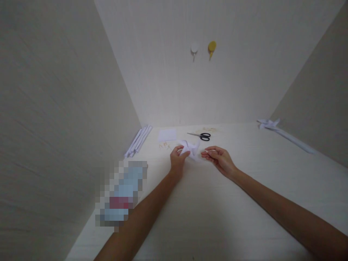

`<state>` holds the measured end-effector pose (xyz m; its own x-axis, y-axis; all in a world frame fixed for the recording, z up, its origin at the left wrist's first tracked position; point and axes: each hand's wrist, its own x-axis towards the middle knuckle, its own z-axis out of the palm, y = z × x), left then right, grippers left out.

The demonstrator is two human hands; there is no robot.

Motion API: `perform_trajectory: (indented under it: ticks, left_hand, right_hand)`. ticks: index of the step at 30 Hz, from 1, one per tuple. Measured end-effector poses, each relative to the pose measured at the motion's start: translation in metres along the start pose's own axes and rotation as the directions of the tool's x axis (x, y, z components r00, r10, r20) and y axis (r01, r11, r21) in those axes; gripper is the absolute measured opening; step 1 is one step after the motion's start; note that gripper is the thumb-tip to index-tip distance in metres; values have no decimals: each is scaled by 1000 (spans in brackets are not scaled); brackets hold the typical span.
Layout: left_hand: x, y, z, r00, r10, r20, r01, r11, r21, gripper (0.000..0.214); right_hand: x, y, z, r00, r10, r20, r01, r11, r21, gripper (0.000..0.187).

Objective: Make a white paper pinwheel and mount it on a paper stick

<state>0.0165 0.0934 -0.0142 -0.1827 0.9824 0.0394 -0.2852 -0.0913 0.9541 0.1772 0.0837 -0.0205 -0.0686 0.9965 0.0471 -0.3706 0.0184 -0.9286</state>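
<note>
My left hand (178,159) is closed in a pinch on a folded piece of white paper (191,148) that rests on the white table (206,210). My right hand (219,157) is just right of the paper, its fingers curled together and its fingertips at the paper's right edge. Whether the right hand grips the paper is hard to tell. Both forearms reach in from the lower edge of the view.
Black-handled scissors (202,136) lie behind the paper, beside a flat white sheet (167,135). Rolled white paper strips (138,140) lie along the left wall, folded paper pieces (282,133) along the right wall. A blurred-out object (122,194) sits at the left. Two hooks (202,49) hang on the back wall.
</note>
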Motion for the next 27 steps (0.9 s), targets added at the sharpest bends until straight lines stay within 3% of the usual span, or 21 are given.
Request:
perform_trajectory:
  ticks: [6,13,17,22,27]
  left_hand:
    - [0,0,1,1000,1,11,-2,998,63,36]
    - [-4,3,1,1000,-9,20,6,992,128,34]
    - [-7,5,2,998,11,66,-24,980,199,33]
    - [-9,5,4,995,29,99,-53,967,250,31]
    - [-10,4,3,993,34,109,-64,957,282,30]
  right_hand:
    - [-1,7,0,994,31,107,-29,999,-20,21]
    - [-5,4,6,996,17,85,-5,990,-138,21]
    - [-9,3,9,995,-74,59,87,960,-265,21]
    - [-15,4,10,960,-251,121,277,807,-522,15]
    - [-19,3,11,924,-325,201,367,609,-704,9]
